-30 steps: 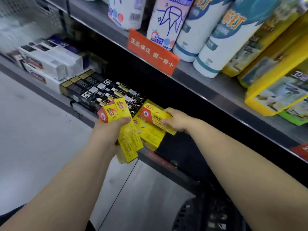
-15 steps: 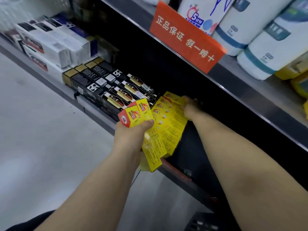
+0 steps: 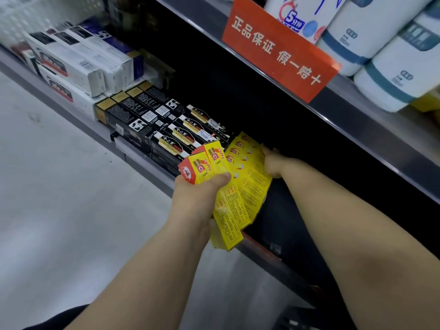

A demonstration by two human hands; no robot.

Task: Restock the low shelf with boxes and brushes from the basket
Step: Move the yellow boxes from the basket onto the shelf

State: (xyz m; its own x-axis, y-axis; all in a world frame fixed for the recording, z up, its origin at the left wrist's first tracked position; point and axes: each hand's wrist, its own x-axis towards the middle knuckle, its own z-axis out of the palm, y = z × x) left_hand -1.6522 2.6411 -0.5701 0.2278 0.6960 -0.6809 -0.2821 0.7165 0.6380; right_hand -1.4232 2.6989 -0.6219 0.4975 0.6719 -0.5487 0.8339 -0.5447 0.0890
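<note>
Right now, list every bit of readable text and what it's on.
"正品保证 假一赔十": orange sign on the upper shelf edge.
"5": white pack above it; the rest is blurred.
"70g": black box.
Print on the yellow boxes and white boxes: too small or blurred.

The left hand (image 3: pixel 197 196) and right hand (image 3: pixel 273 163) were bare, as were the left forearm (image 3: pixel 142 270) and right forearm (image 3: pixel 345 234). Dark clothing (image 3: pixel 62 317) showed at the bottom edge.
</note>
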